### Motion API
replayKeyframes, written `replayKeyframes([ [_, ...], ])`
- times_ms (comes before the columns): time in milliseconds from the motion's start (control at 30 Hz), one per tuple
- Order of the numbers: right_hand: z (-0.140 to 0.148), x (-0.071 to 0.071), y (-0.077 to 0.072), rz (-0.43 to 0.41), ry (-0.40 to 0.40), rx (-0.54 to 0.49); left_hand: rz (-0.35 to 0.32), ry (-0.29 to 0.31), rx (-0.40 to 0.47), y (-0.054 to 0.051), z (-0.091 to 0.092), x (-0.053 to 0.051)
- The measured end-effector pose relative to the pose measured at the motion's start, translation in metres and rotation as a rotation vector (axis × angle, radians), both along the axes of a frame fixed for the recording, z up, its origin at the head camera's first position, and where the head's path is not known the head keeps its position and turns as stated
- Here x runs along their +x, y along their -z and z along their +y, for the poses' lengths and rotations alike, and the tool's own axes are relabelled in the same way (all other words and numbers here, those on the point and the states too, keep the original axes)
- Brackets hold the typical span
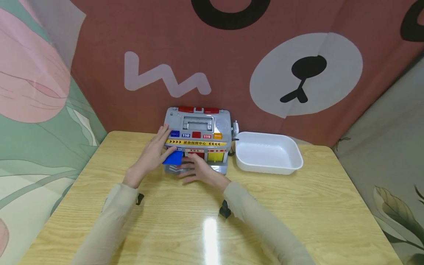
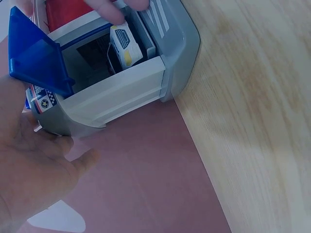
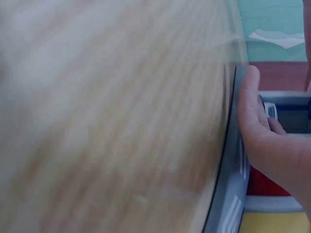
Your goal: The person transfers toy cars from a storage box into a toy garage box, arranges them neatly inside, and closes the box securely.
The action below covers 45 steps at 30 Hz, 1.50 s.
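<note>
A grey toy command centre [image 1: 198, 143] stands at the back of the table, its blue flap door [image 1: 173, 158] swung up at the left bay. My left hand [image 1: 149, 152] rests along the toy's left side, fingers extended, thumb at the raised flap. Inside the bay sits a small white toy vehicle [image 2: 127, 44] with dark and yellow markings, partly hidden by the bay walls. My right hand [image 1: 202, 170] is in front of the bay with its fingers spread; in the left wrist view its fingertips [image 2: 112, 10] are at the vehicle's outer end.
To the toy's right stands a white plastic tub [image 1: 268, 152]. The toy also has a red door [image 2: 65, 13] and a yellow door [image 1: 215, 156]. A printed cloth [image 1: 232, 66] hangs right behind the wooden table [image 1: 172, 224].
</note>
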State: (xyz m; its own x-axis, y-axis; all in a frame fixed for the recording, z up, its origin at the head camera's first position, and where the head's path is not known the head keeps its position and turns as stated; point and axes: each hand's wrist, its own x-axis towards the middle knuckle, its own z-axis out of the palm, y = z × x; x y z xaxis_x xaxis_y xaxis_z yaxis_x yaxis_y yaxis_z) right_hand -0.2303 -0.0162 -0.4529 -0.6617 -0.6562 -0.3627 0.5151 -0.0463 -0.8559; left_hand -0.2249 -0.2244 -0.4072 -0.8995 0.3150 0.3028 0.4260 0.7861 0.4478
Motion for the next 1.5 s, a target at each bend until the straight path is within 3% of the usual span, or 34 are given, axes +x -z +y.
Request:
replayKeyframes([
  [267, 0.004, -0.002, -0.005, 0.022, -0.037, 0.054, 0.002, -0.001, 0.009, 0.001, 0.0, 0.0],
  [500, 0.004, -0.002, -0.005, 0.018, -0.015, 0.053, -0.004, 0.003, 0.014, 0.002, 0.001, -0.001],
  [767, 0.015, 0.002, -0.006, 0.063, -0.061, 0.046, -0.017, -0.009, 0.003, 0.0, 0.002, -0.001],
  [1000, 0.037, 0.008, -0.018, 0.116, -0.119, 0.036, -0.025, -0.019, 0.003, -0.002, 0.002, 0.001],
  [1167, 0.055, 0.013, -0.029, 0.148, -0.107, 0.045, -0.029, -0.028, -0.001, -0.001, 0.003, 0.0],
  [1267, 0.066, 0.017, -0.038, 0.214, -0.098, 0.094, -0.036, -0.025, 0.0, 0.002, 0.004, 0.0],
  [1400, 0.074, 0.019, -0.055, 0.387, -0.043, 0.165, -0.043, -0.031, 0.012, 0.002, 0.004, 0.001],
  [1500, 0.075, 0.017, -0.073, 0.548, 0.044, 0.211, -0.038, -0.032, 0.015, -0.001, 0.003, 0.0],
])
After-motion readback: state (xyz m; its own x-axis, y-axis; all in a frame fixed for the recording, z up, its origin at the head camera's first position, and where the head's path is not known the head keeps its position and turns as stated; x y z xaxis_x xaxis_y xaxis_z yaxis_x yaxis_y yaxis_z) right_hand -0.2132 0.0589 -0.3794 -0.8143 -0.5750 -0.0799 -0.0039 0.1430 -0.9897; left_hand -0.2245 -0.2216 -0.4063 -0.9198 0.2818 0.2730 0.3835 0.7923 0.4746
